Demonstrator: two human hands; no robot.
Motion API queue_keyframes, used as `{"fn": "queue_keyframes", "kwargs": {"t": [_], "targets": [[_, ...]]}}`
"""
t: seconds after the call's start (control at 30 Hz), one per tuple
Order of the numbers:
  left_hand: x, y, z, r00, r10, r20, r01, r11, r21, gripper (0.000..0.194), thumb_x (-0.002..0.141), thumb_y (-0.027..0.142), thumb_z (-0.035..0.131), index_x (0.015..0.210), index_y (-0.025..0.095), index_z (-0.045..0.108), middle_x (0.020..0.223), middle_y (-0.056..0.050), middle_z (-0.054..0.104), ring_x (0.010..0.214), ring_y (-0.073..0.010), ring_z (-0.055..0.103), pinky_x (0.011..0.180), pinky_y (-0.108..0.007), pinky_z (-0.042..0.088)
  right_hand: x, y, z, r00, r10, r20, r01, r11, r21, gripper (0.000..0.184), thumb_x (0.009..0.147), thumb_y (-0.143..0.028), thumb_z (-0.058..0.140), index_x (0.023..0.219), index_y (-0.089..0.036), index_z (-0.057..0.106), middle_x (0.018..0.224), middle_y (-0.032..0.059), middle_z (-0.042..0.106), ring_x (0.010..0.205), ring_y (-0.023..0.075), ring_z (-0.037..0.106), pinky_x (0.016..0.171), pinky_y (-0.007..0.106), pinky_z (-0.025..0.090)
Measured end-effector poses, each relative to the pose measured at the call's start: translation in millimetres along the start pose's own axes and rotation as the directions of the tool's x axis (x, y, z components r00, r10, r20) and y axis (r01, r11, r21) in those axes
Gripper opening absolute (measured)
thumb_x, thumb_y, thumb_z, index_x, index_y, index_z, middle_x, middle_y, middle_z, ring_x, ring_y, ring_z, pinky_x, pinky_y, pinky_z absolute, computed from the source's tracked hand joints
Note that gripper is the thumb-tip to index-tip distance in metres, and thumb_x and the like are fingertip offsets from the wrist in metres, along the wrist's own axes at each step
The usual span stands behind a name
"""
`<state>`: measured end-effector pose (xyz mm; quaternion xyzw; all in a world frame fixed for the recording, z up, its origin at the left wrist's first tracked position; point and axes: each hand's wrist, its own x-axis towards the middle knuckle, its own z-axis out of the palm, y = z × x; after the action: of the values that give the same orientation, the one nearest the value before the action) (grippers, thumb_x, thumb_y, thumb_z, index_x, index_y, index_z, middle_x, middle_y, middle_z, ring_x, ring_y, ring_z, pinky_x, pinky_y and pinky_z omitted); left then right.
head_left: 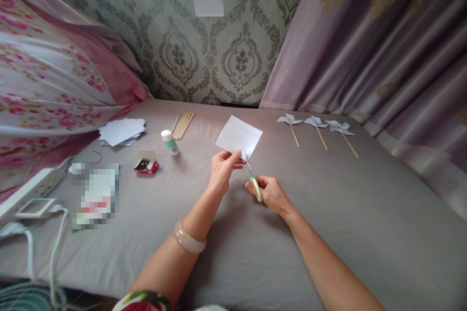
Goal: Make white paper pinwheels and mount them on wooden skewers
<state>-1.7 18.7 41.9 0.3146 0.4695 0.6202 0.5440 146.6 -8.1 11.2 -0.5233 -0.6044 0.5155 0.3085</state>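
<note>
A square white sheet of paper is pinched at its near edge by my left hand, which wears a bangle at the wrist. My right hand grips the pale green handles of a pair of scissors. The scissor blades point up and away, meeting the paper's near corner just right of my left fingertips. Whether the blades are apart there is too small to make out. Both hands are raised over the grey cloth.
Three paper pinwheels on sticks lie at the back right. Leftward are wooden sticks, a glue bottle, a small red box of metal pieces, stacked paper, a blurred packet and a power strip with cables.
</note>
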Motion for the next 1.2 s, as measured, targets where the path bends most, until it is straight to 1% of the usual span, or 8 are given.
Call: {"fn": "queue_keyframes", "kwargs": {"t": [0.27,0.43,0.57,0.8,0.93,1.03,1.2], "targets": [[-0.5,0.0,-0.2,1.000,-0.015,0.004,0.015,1.000,-0.020,0.031,0.057,0.036,0.079,0.069,0.012,0.063,0.063,-0.004,0.064,0.059,-0.0147,0.064,0.054,-0.024,0.046,0.1,0.1,2.1,0.999,-0.021,-0.050,0.021,1.000,0.009,0.049,0.059,-0.061,0.073,0.053,-0.018,0.049,0.049,-0.0039,0.046,0.046,0.0082,0.035,0.044,0.024,0.028],[-0.1,0.2,-0.3,1.000,-0.015,0.007,0.015,1.000,-0.002,0.035,0.056,0.041,0.080,0.067,0.013,0.062,0.061,-0.004,0.064,0.060,-0.0163,0.065,0.056,-0.025,0.046,0.8,2.0,4.2,0.995,-0.042,-0.095,0.042,0.999,-0.004,0.051,0.058,-0.062,0.073,0.050,-0.019,0.047,0.047,-0.0045,0.043,0.045,0.0081,0.033,0.043,0.024,0.026],[0.3,-0.3,-0.7,1.000,-0.007,0.007,0.007,1.000,0.004,0.036,0.056,0.043,0.080,0.065,0.013,0.061,0.060,-0.004,0.064,0.059,-0.0166,0.065,0.056,-0.026,0.046,2.4,5.0,4.5,0.992,-0.050,-0.119,0.047,0.999,-0.026,0.049,0.059,-0.061,0.073,0.049,-0.019,0.048,0.046,-0.0041,0.044,0.045,0.0083,0.034,0.043,0.024,0.026],[-0.6,-0.4,0.4,1.000,-0.009,0.018,0.009,1.000,0.015,0.030,0.059,0.038,0.078,0.066,0.012,0.064,0.060,-0.006,0.066,0.059,-0.0157,0.064,0.054,-0.024,0.046,2.4,3.0,4.3,0.992,-0.021,-0.123,0.021,1.000,-0.006,0.047,0.058,-0.059,0.073,0.050,-0.019,0.049,0.046,-0.0034,0.046,0.043,0.0082,0.034,0.040,0.024,0.026],[-3.2,-0.5,2.5,0.998,-0.028,0.055,0.027,0.999,0.024,0.027,0.061,0.035,0.077,0.068,0.012,0.065,0.059,-0.006,0.065,0.057,-0.0152,0.063,0.054,-0.025,0.045,0.8,-1.5,2.6,0.993,0.018,-0.118,-0.017,1.000,0.004,0.048,0.057,-0.062,0.073,0.053,-0.018,0.054,0.049,-0.0009,0.052,0.041,0.0089,0.037,0.038,0.024,0.027],[-4.7,-1.0,3.8,0.997,-0.040,0.071,0.039,0.999,0.022,0.026,0.062,0.034,0.077,0.069,0.012,0.066,0.059,-0.006,0.065,0.057,-0.0151,0.063,0.054,-0.025,0.045,0.1,-3.2,1.3,0.992,0.024,-0.127,-0.023,1.000,0.004,0.048,0.057,-0.062,0.072,0.055,-0.018,0.055,0.051,0.0002,0.054,0.041,0.0093,0.038,0.037,0.024,0.028],[-4.2,-0.9,4.0,0.997,-0.048,0.066,0.048,0.999,0.006,0.026,0.060,0.034,0.077,0.067,0.011,0.065,0.057,-0.005,0.064,0.055,-0.0142,0.062,0.053,-0.024,0.044,0.4,-2.0,1.2,0.990,0.007,-0.143,-0.008,1.000,-0.003,0.047,0.058,-0.061,0.072,0.054,-0.018,0.054,0.049,-0.0008,0.053,0.040,0.0086,0.037,0.036,0.024,0.027]]}}
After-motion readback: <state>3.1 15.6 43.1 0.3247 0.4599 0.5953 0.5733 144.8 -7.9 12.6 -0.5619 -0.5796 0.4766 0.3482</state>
